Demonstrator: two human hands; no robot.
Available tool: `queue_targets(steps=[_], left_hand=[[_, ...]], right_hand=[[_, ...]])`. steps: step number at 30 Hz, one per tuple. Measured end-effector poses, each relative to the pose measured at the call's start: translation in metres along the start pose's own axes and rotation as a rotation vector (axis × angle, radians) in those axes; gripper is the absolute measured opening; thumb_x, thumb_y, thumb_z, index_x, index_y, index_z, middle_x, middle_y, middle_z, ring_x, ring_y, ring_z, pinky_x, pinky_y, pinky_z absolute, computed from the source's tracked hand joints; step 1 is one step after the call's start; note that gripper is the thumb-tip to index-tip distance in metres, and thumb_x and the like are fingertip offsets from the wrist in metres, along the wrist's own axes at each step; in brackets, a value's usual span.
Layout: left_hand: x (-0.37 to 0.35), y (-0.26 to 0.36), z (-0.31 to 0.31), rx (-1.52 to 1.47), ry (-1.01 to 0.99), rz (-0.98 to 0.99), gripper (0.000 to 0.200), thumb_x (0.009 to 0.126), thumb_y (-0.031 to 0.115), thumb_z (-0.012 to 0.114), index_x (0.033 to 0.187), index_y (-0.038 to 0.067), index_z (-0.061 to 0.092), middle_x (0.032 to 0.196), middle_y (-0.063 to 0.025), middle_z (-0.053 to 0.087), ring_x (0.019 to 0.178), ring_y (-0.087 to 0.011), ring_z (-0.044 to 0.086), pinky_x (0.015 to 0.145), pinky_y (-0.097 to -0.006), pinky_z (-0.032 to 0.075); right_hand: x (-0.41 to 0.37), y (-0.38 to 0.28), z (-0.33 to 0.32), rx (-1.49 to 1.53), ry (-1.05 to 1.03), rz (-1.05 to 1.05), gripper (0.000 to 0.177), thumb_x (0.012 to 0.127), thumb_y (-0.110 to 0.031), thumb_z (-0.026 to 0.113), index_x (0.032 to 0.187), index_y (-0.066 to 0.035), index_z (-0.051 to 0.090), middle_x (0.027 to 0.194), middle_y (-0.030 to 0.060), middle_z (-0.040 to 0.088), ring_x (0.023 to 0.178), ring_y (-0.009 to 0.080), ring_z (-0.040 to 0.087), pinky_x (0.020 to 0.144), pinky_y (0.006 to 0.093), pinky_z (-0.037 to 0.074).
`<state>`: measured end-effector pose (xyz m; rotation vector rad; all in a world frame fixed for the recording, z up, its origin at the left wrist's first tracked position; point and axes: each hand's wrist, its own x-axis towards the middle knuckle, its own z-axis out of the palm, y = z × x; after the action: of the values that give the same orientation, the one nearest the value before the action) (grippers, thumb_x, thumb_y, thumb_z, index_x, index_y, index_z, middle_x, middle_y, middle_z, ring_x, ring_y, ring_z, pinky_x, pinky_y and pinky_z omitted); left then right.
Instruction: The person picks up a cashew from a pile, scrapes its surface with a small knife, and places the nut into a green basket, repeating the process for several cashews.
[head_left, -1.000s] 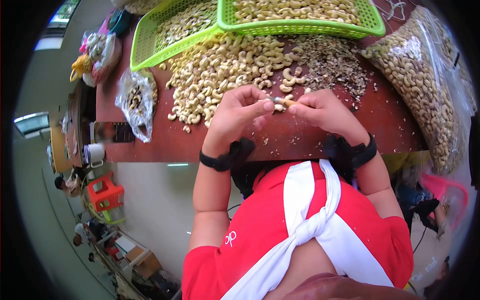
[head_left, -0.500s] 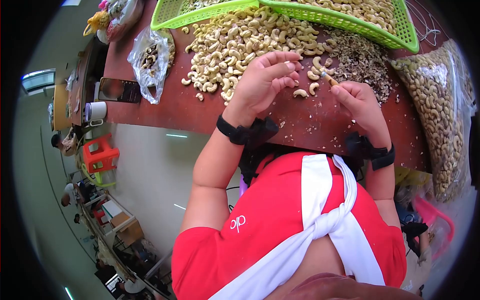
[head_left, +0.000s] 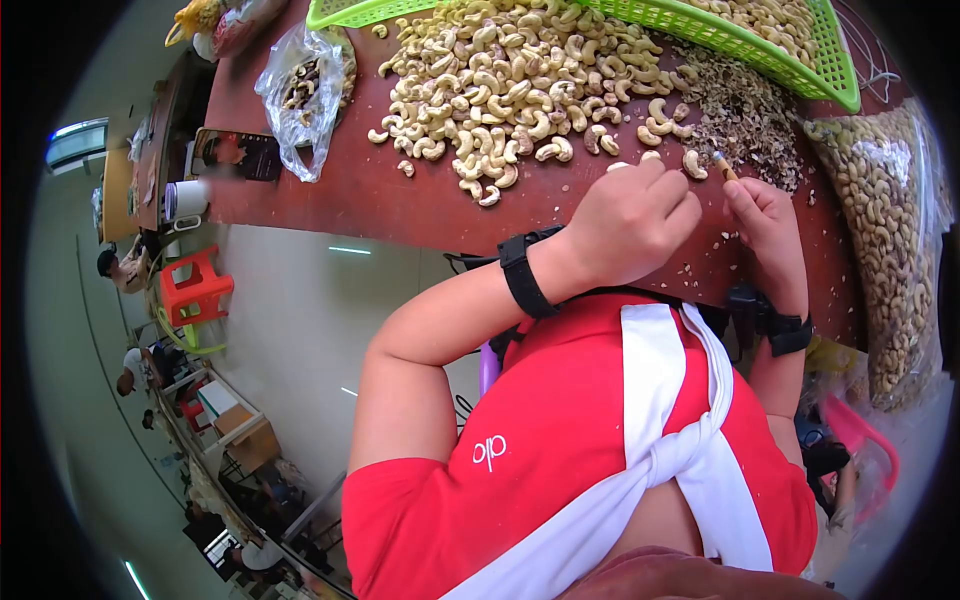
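My left hand (head_left: 632,222) is curled closed over the table's near part, palm down; whatever its fingers hold is hidden. Beside it on the right, my right hand (head_left: 765,218) grips a small knife (head_left: 725,168) with a wooden handle, its tip pointing up and left. A few loose cashews (head_left: 694,164) lie between and just beyond the hands. Past my left hand spreads a big pile of cashews (head_left: 510,75) on the red table (head_left: 400,205). Brown peel scraps (head_left: 745,125) are heaped beyond the knife.
Green baskets (head_left: 770,62) of cashews stand at the back. A large clear bag of cashews (head_left: 880,240) leans at the right edge. On the left are a plastic bag (head_left: 305,95), a phone (head_left: 238,155) and a mug (head_left: 187,199). People sit farther off.
My left hand has moved right and nearer to me, turned palm down and closed. The right hand with the knife has shifted slightly right and down. The view has shifted a little.
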<state>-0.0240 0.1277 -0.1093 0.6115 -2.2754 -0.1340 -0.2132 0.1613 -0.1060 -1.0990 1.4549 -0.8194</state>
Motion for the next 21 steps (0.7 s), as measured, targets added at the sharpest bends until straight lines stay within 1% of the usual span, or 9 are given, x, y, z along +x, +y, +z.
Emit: queue_targets(steps=[3,9,11,12,14,15,19,20,21], left_hand=[[-0.002,0.006,0.002,-0.029,-0.040,0.020,0.008,0.059,0.006,0.054,0.061,0.005,0.046,0.057,-0.0045,0.035,0.050,-0.0183,0.041,0.043,-0.0302,0.035],[-0.009,0.011,0.008,-0.234,-0.034,-0.143,0.008,0.064,0.006,0.060,0.068,0.003,0.053,0.061,-0.0066,0.043,0.055,-0.0214,0.047,0.045,-0.0287,0.038],[-0.008,0.010,0.004,-0.471,-0.078,-0.339,0.010,0.070,0.008,0.063,0.075,0.002,0.057,0.062,-0.0044,0.049,0.053,-0.0158,0.050,0.046,-0.0246,0.038],[-0.007,0.009,0.001,-0.473,-0.079,-0.334,0.010,0.070,0.008,0.063,0.075,0.002,0.057,0.062,-0.0044,0.049,0.053,-0.0158,0.050,0.046,-0.0246,0.038],[0.001,0.006,-0.006,-0.857,-0.125,-0.812,0.010,0.077,0.010,0.060,0.076,0.001,0.057,0.061,0.0004,0.051,0.051,-0.0077,0.048,0.045,-0.0213,0.038],[0.002,0.002,-0.005,-0.868,-0.132,-0.786,0.010,0.077,0.010,0.060,0.076,0.001,0.057,0.061,0.0004,0.051,0.051,-0.0077,0.048,0.045,-0.0213,0.038],[0.006,-0.012,-0.009,-1.105,0.070,-1.097,0.013,0.084,0.014,0.053,0.083,0.002,0.058,0.061,0.0038,0.048,0.050,-0.0024,0.040,0.043,-0.0179,0.033],[0.009,-0.016,-0.016,-1.339,0.138,-1.208,0.015,0.085,0.016,0.050,0.086,0.003,0.057,0.061,0.0033,0.047,0.051,-0.0032,0.040,0.045,-0.0177,0.033],[0.011,-0.023,-0.019,-1.434,0.216,-1.200,0.018,0.086,0.018,0.049,0.089,0.001,0.055,0.067,0.0003,0.049,0.057,-0.0087,0.045,0.055,-0.0223,0.042]], right_hand=[[0.002,0.002,0.001,-0.003,-0.008,-0.021,0.028,0.085,-0.025,0.052,0.065,-0.006,0.052,0.052,-0.0079,0.039,0.045,0.0004,0.031,0.040,0.0179,0.023],[0.003,0.012,0.000,-0.043,-0.025,-0.003,0.029,0.084,-0.027,0.052,0.064,-0.006,0.052,0.053,-0.0071,0.041,0.045,0.0004,0.033,0.039,0.0181,0.025],[0.002,0.013,0.000,-0.046,-0.023,0.010,0.029,0.084,-0.027,0.053,0.064,-0.006,0.052,0.053,-0.0070,0.041,0.045,0.0006,0.034,0.040,0.0181,0.025],[0.002,0.013,0.000,-0.049,-0.019,0.020,0.029,0.084,-0.027,0.053,0.064,-0.006,0.052,0.053,-0.0069,0.041,0.045,0.0008,0.034,0.040,0.0181,0.026],[0.001,0.012,-0.003,-0.046,-0.007,-0.001,0.029,0.084,-0.027,0.053,0.064,-0.006,0.052,0.053,-0.0069,0.041,0.046,0.0010,0.034,0.041,0.0183,0.026],[0.000,0.012,-0.005,-0.045,0.002,-0.018,0.029,0.084,-0.027,0.053,0.064,-0.006,0.052,0.053,-0.0069,0.040,0.046,0.0013,0.034,0.041,0.0185,0.027],[0.001,0.013,0.000,-0.086,-0.008,-0.023,0.031,0.083,-0.026,0.054,0.063,-0.003,0.050,0.054,-0.0058,0.040,0.049,0.0024,0.036,0.043,0.0209,0.030],[0.002,0.015,-0.002,-0.074,-0.004,-0.024,0.031,0.082,-0.026,0.054,0.062,-0.003,0.050,0.054,-0.0053,0.040,0.049,0.0027,0.036,0.043,0.0213,0.031],[0.001,0.016,-0.003,-0.070,0.017,-0.029,0.031,0.082,-0.026,0.054,0.062,-0.003,0.050,0.054,-0.0053,0.040,0.049,0.0027,0.036,0.043,0.0213,0.031]])
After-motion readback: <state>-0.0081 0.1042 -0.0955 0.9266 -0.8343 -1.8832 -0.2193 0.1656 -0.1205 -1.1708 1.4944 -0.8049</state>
